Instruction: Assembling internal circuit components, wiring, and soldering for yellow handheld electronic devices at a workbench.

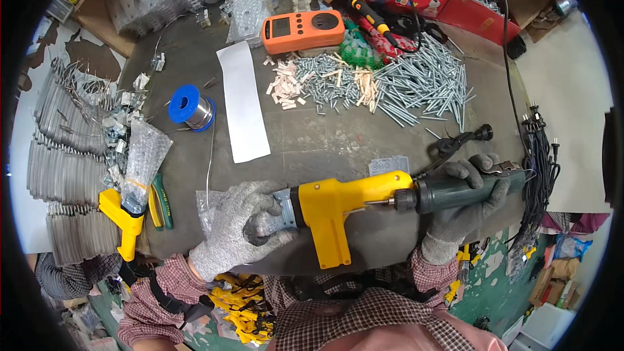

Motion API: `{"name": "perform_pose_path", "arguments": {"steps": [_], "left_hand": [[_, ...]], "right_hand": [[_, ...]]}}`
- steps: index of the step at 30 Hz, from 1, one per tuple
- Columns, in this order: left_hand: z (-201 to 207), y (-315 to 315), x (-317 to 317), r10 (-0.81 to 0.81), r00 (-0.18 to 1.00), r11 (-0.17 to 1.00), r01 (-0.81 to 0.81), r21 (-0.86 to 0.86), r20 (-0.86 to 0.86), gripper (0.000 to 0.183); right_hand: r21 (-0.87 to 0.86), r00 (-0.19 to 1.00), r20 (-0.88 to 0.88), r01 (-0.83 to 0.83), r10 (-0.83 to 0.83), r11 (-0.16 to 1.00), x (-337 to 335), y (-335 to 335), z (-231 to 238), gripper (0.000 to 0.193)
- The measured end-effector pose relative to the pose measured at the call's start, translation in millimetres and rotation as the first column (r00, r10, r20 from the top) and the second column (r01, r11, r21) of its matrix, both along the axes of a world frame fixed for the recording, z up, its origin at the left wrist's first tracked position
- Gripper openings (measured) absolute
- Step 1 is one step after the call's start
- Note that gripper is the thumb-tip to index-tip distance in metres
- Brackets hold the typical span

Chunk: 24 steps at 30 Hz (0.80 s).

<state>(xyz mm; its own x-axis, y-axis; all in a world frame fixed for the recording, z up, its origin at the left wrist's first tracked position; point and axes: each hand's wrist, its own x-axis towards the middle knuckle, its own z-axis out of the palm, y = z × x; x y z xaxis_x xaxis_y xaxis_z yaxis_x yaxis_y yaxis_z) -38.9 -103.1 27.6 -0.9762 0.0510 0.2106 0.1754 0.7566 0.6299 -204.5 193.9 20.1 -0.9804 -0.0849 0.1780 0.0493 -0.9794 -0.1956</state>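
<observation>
Both my hands wear grey gloves. My left hand (250, 224) is closed round the grey, film-covered front end of a yellow pistol-shaped plastic tool (329, 218), holding it above the bench. My right hand (465, 201) is wrapped round a dark green electric screwdriver (448, 194), held level and pointing left. The screwdriver's bit (378, 203) reaches the yellow tool beside its angled part; whether a screw is at the tip I cannot make out. A black cord with a plug (455, 144) lies just behind the screwdriver.
Behind lie piles of long screws (422, 81), short screws (325, 81) and an orange meter (303, 31). A white strip (244, 104), solder spool (192, 108), green-handled pliers (162, 201) and another yellow tool (122, 218) are leftward. Black cords (538, 169) hang at right.
</observation>
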Motion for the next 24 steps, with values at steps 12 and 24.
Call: {"name": "perform_pose_path", "arguments": {"steps": [12,24], "left_hand": [[-3,3,3,0.009,1.0,1.0,-0.009,0.017,-0.016,0.049],[-4,5,2,-0.021,1.0,1.0,0.021,-0.011,-0.011,0.042]], "right_hand": [[0.017,0.996,0.084,0.009,-0.011,1.0,4,4,2,0.029],[-0.015,0.996,0.092,-0.019,0.02,1.0,25,-30,-3,0.033]]}}
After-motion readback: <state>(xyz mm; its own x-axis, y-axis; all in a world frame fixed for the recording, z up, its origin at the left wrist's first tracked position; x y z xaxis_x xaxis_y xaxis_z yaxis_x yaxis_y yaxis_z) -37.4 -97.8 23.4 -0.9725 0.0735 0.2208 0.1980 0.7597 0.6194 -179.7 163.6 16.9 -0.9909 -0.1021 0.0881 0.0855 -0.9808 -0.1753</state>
